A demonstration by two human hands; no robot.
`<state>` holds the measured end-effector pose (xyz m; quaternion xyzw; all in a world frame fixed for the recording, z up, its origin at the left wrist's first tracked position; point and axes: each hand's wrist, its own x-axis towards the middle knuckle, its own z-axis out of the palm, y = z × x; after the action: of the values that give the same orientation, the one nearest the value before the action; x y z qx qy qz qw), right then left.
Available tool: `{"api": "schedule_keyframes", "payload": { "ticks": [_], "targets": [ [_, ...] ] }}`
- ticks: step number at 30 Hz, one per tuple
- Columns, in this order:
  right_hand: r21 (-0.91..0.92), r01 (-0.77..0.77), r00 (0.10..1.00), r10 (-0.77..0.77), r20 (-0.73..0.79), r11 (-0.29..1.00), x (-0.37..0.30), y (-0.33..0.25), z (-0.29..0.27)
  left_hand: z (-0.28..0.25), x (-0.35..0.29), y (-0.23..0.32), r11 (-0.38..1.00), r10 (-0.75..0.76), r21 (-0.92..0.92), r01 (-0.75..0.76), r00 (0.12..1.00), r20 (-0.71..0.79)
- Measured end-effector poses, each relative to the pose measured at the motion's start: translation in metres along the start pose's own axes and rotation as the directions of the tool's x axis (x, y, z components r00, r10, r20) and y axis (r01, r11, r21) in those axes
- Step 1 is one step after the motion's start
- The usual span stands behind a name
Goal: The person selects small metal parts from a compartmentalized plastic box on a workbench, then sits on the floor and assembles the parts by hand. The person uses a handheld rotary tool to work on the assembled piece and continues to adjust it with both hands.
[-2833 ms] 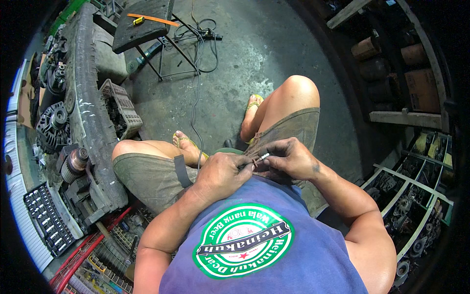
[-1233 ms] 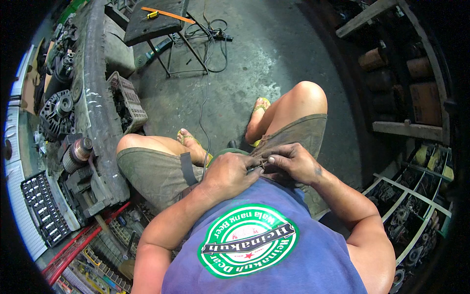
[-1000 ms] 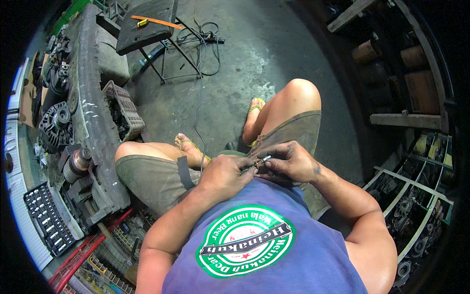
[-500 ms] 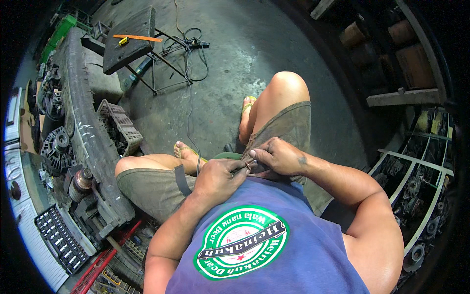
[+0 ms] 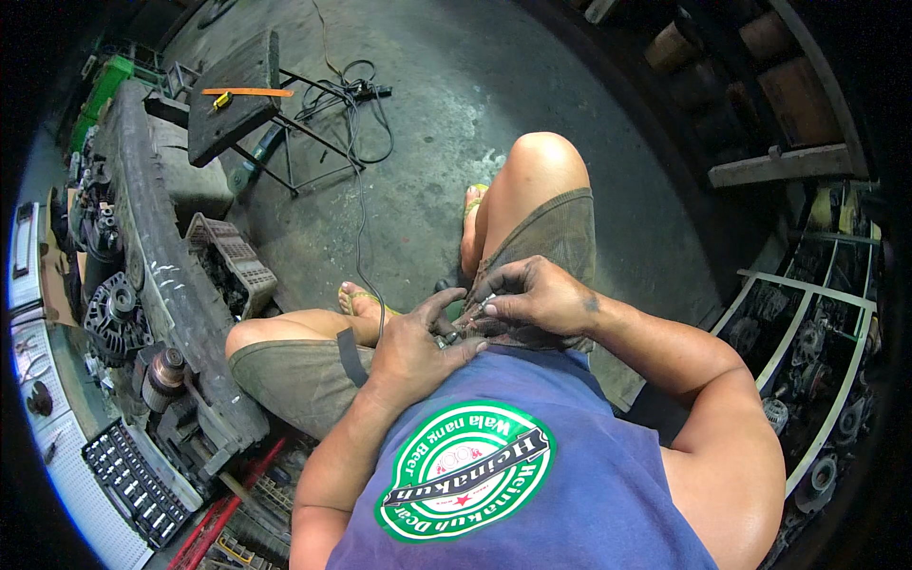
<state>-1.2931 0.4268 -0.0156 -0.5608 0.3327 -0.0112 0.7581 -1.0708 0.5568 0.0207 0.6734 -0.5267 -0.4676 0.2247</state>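
Note:
Both of my hands meet over my lap, above the brown shorts (image 5: 541, 237). My left hand (image 5: 404, 353) has its thumb and forefinger parted around a small shiny metal piece (image 5: 446, 340), partly hidden by the fingers. Its exact kind is too small to make out. Just to the right, my right hand (image 5: 540, 299) is closed in a pinch, thumb against fingers. Whatever sits in that pinch is hidden. The two hands' fingertips are close together, with dark cloth folds between and below them.
A worn bench (image 5: 157, 228) on the left carries an alternator part (image 5: 119, 309), a copper-ended armature (image 5: 166, 370) and a socket set (image 5: 133, 484). Beside it stand a crate (image 5: 237, 266) and a stool (image 5: 233, 114) with a yellow-handled tool. Cables (image 5: 366, 123) lie on the floor; a parts rack (image 5: 807, 342) stands right.
My hands have drawn slightly apart. The left thumb and forefinger have spread, exposing the small metal piece, and the right fingers have shifted their pinch. My view has tilted slightly.

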Motion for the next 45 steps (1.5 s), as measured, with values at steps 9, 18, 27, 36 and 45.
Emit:
{"api": "schedule_keyframes", "payload": {
  "ticks": [9,18,27,36,45],
  "targets": [
    [-0.223,0.148,0.987,-0.158,-0.028,0.964,-0.002,0.000,0.000,0.000,0.003,-0.001,1.000,0.004,0.003,-0.005,0.999,0.049],
    [-0.190,0.072,0.996,-0.080,-0.034,0.979,-0.002,-0.003,0.001,0.000,0.004,-0.003,1.000,0.008,-0.004,-0.008,0.998,0.057],
    [-0.212,0.117,0.992,-0.124,-0.018,0.970,-0.002,0.003,0.000,0.003,0.004,-0.004,0.997,0.068,0.037,-0.068,0.998,0.001],
    [-0.342,0.204,0.977,-0.215,0.005,0.917,-0.003,-0.001,0.000,0.002,0.004,-0.001,1.000,0.008,0.021,-0.010,0.998,0.062],
    [-0.349,0.156,0.985,-0.170,-0.009,0.924,0.000,-0.007,0.005,0.006,0.002,-0.002,0.997,0.079,0.023,-0.079,0.997,0.011]
  ]
}}
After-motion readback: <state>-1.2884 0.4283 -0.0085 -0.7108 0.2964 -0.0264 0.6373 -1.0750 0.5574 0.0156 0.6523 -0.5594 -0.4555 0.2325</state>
